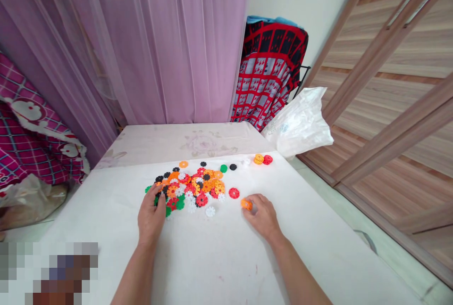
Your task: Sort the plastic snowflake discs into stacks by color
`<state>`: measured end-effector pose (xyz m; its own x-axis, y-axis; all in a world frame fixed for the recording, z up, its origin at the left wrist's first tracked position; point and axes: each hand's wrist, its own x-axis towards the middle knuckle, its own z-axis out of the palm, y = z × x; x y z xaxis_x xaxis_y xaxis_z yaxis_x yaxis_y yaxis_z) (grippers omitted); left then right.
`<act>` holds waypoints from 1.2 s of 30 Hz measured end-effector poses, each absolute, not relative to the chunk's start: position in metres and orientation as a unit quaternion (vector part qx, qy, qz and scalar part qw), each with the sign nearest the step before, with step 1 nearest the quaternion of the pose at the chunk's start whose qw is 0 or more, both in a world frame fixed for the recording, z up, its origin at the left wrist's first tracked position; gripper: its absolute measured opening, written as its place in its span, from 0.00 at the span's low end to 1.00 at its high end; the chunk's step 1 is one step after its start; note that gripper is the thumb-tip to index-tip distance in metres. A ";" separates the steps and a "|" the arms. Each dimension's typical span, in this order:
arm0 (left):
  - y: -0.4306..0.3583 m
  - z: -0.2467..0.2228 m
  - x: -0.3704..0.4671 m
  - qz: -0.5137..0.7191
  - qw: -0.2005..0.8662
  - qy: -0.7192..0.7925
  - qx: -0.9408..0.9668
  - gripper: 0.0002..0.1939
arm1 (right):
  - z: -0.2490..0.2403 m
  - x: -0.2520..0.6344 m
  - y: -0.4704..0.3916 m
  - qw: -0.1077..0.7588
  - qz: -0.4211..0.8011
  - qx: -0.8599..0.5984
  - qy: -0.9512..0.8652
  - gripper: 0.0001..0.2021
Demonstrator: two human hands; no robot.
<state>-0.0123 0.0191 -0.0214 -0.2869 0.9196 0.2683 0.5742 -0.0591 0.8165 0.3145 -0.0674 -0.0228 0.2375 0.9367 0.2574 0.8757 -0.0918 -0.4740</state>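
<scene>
Several notched plastic discs in orange, red, white, black and green lie in a loose pile (198, 186) on the white-covered table. At the pile's left edge rests my left hand (152, 213), fingers apart, over black and green discs. Right of the pile, my right hand (262, 214) is closed on an orange disc (247, 204). A red disc (234, 193) lies between the pile and my right hand, and a white disc (210, 211) lies in front of the pile. Behind are a green disc (223, 168) and a black disc (233, 167).
Orange discs (258, 159) and a red disc (268, 160) lie at the back right, beside white ones. A white plastic bag (299, 121) hangs by the table's right back corner. Purple curtains (170, 45) stand behind, a wooden wardrobe (389, 83) at right.
</scene>
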 end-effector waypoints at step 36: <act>0.006 -0.027 -0.011 0.569 0.218 0.613 0.503 0.18 | 0.017 0.259 -0.002 0.324 0.183 -0.752 -0.543 0.19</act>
